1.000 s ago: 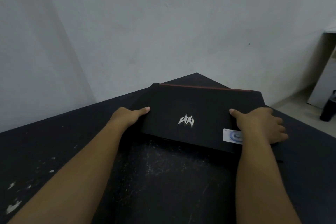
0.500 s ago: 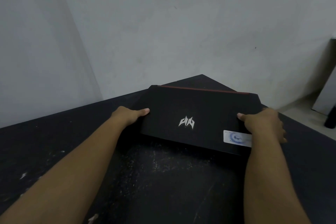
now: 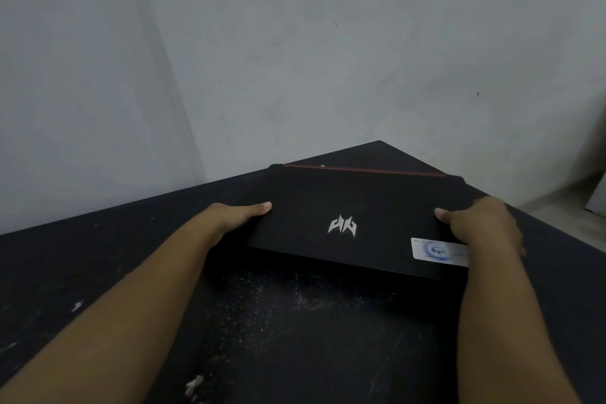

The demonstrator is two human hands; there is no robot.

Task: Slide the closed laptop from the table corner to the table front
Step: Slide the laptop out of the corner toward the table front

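while gripped at both short ends by left hand (image 3: 234, 216) and right hand (image 3: 485, 226), laptop (image 3: 354, 216) crosswise, hinge toward corner

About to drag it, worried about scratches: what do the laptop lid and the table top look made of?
Laptop: lid looks like matte black plastic, maybe coated metal; it shows no glare.
Table: dark, hard, painted or laminated top, dull, with pale scuffs and chipped white flecks. Its core material cannot be told.

silver emblem (image 3: 342, 226) on laptop lid (image 3: 360, 200), sticker (image 3: 438, 251) print unreadable
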